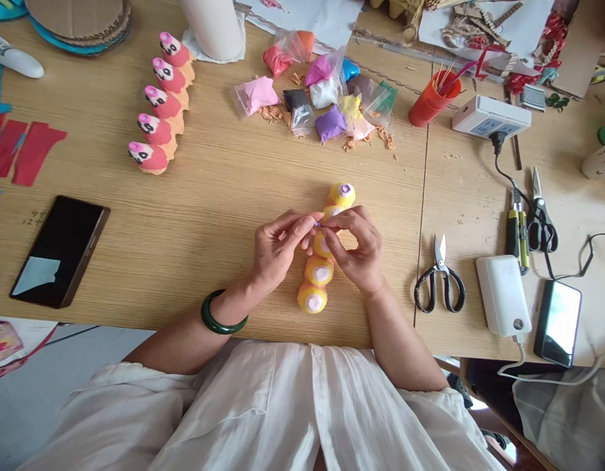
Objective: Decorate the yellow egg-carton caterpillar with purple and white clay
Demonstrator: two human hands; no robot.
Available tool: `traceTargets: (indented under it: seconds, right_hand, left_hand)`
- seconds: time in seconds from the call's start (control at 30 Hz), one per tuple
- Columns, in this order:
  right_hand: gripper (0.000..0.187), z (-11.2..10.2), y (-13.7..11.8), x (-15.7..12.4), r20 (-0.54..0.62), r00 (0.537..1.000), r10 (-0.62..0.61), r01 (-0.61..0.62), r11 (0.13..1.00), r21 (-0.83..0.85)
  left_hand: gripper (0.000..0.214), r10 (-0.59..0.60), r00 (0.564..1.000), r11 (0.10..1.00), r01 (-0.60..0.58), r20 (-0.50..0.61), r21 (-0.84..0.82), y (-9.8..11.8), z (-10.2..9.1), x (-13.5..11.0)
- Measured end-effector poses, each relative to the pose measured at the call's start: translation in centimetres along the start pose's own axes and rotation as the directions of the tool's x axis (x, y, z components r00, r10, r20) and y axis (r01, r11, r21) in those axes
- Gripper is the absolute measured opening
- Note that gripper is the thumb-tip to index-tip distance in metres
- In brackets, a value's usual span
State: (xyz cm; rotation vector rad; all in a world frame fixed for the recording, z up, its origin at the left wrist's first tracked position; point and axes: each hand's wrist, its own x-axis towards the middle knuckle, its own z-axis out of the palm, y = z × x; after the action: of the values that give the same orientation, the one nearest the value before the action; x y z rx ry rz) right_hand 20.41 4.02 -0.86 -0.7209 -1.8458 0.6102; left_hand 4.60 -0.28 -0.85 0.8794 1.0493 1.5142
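Between the fingertips of both my hands is a small piece of purple modelling clay. My left hand, with a dark green bangle on the wrist, pinches it from one side. From the other side my right hand pinches it with thumb and forefinger. Under my hands lies a row of yellow clay-covered bumps with pale pink discs on them. The farthest bump carries a purple ring on its disc. My fingers hide part of the middle bumps.
A finished-looking red row with pink rings stands back left. Bags of coloured clay, a red cup of sticks and a power strip are behind. Scissors and a power bank lie right, a phone left.
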Motion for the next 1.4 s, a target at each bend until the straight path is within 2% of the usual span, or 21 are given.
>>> traceTargets:
  seconds: [0.13, 0.4, 0.57, 0.63, 0.73, 0.8, 0.9, 1.13, 1.27, 1.4]
  right_hand:
    - [0.015, 0.1, 0.0, -0.1, -0.007, 1.0, -0.011, 0.011, 1.0, 0.009]
    - [0.011, -0.1, -0.1, -0.2, -0.032, 0.999, 0.024, -0.024, 1.0, -0.002]
    - [0.013, -0.1, 0.3, -0.2, -0.034, 0.999, -0.017, 0.016, 0.999, -0.032]
    - [0.017, -0.1, 0.4, -0.2, -0.035, 0.999, -0.013, 0.012, 0.999, -0.035]
    - [0.018, -0.2, 0.2, -0.2, -0.049, 0.997, 0.057, -0.058, 0.998, -0.035]
    - [0.014, -0.3, 0.0, -0.2, -0.071, 0.992, 0.105, -0.107, 0.994, -0.024]
    - [0.011, -0.3, -0.1, -0.2, -0.078, 0.991, 0.106, -0.108, 0.994, -0.024]
    - [0.012, 0.0, -0.4, -0.1, 0.043, 0.997, 0.057, -0.056, 0.998, -0.024]
    - [0.021, 0.1, -1.1, -0.1, 0.043, 0.984, 0.175, -0.177, 0.983, 0.042]
    - [0.025, 0.2, -1.6, 0.0, 0.032, 0.964, 0.263, -0.263, 0.937, 0.23]
  left_hand:
    - [0.027, -0.029, 0.999, 0.998, 0.028, 0.02, 0.062, 0.0, 0.0, -0.1]
    - [0.027, -0.032, 0.994, 0.993, 0.019, 0.106, 0.12, -0.5, -0.5, -0.3]
    - [0.035, -0.077, 0.989, 0.99, 0.059, 0.13, 0.131, -0.1, -0.5, -0.1]
    - [0.035, -0.1, 0.986, 0.99, 0.086, 0.132, 0.11, 0.0, -0.4, -0.1]
    - [0.03, -0.139, 0.984, 0.99, 0.137, 0.112, 0.028, -0.1, -0.4, 0.1]
    - [0.03, -0.168, 0.982, 0.985, 0.172, 0.083, -0.034, -0.1, -0.3, 0.2]
    - [0.029, -0.192, 0.981, 0.974, 0.195, 0.041, -0.111, -0.1, -0.2, 0.4]
    - [0.022, -0.12, 0.993, 0.984, 0.12, 0.012, -0.13, -0.1, -0.1, 0.3]
    - [0.016, -0.009, 1.0, 0.999, 0.008, -0.005, -0.032, -0.4, -0.4, 0.1]
    - [0.026, 0.024, 0.999, 1.0, -0.024, 0.036, -0.018, -0.7, -0.3, 0.0]
